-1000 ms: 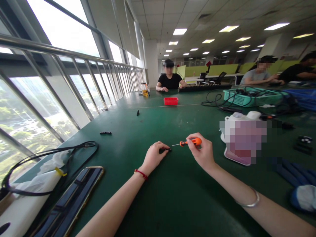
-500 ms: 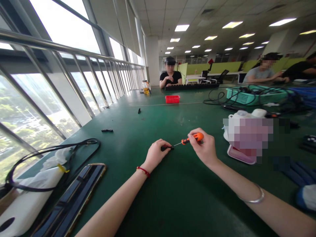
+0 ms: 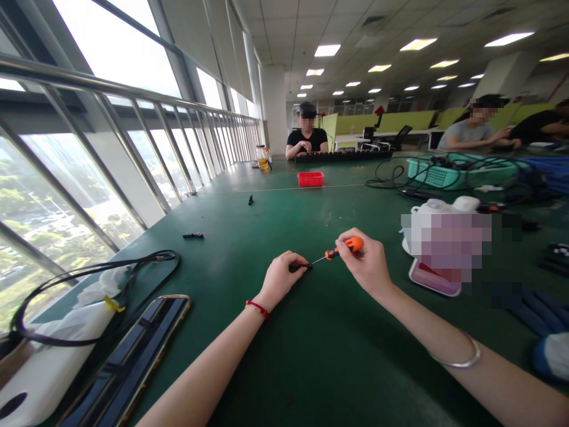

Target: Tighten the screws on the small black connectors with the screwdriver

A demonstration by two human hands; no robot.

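My left hand (image 3: 283, 274) pinches a small black part (image 3: 299, 267) against the green table (image 3: 302, 344). The part's kind is too small to make out, and fingers cover some of it. In my right hand (image 3: 368, 264) is an orange and black screwdriver (image 3: 332, 254), held at a slant with its handle up to the right. Its thin metal shaft points down-left, and the tip meets or nearly meets the black part's right end. Two similar black pieces lie farther off, one a short strip (image 3: 192, 236) and one a smaller piece (image 3: 251, 200).
A red tray (image 3: 310, 179) stands farther back. On the right are a teal basket (image 3: 429, 174) with black cables and a white container (image 3: 429, 207), partly blurred out. Phone-like dark panel (image 3: 146, 332) and looped cable (image 3: 173, 256) lie left. A person (image 3: 306, 139) sits opposite.
My right hand and the screwdriver have shifted slightly left. My left hand and the black part have barely moved. The person opposite has lowered a hand.
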